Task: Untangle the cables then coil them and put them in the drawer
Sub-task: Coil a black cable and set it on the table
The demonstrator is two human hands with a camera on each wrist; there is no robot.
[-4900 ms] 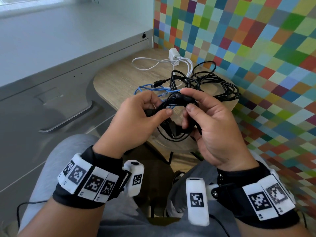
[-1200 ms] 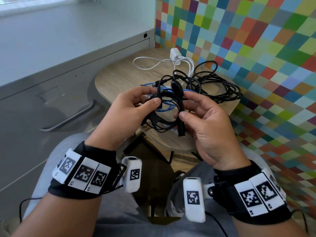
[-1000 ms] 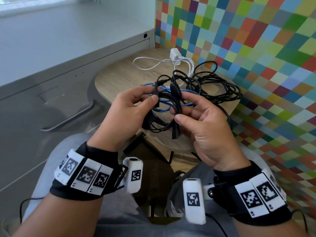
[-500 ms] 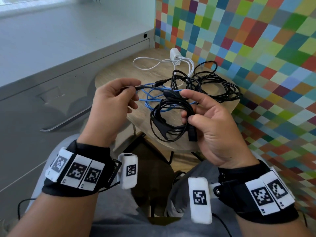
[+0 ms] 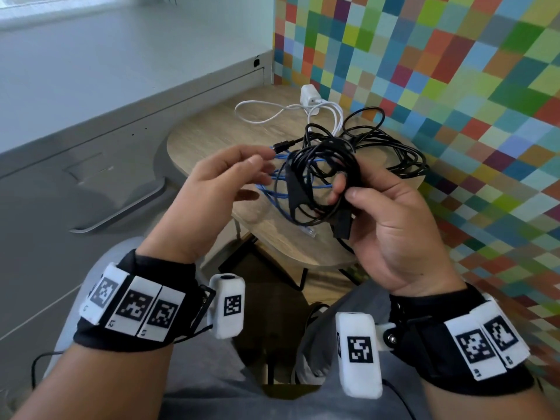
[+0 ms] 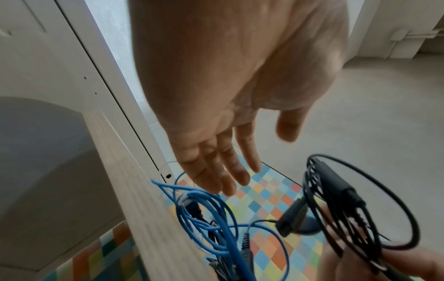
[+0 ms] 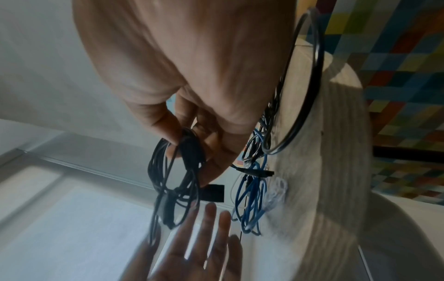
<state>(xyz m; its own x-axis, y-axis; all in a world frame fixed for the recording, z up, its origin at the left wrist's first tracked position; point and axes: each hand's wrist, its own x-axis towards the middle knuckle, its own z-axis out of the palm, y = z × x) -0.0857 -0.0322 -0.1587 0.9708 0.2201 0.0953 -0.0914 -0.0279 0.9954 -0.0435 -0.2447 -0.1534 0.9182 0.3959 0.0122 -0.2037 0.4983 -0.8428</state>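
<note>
My right hand (image 5: 375,204) pinches a small coiled black cable (image 5: 309,189) between thumb and fingers, holding it above the round wooden table (image 5: 212,137). The same black coil (image 7: 177,171) hangs from those fingers in the right wrist view. My left hand (image 5: 230,174) hovers just left of the coil with straight, relaxed fingers and holds nothing. The left wrist view confirms the left hand (image 6: 225,161) is empty, with the black coil (image 6: 348,205) to its right. A blue cable (image 5: 278,192) lies tangled on the table beneath. A larger black cable pile (image 5: 388,147) sits behind.
A white charger with its cable (image 5: 309,101) lies at the table's far side. A grey cabinet with a closed drawer and its handle (image 5: 121,207) stands to the left. A coloured chequered wall (image 5: 439,86) borders the table on the right.
My left hand has let go of the cable end it was pinching and now hangs open beside the coil. The right hand keeps its grip on the black coil, raised slightly.
</note>
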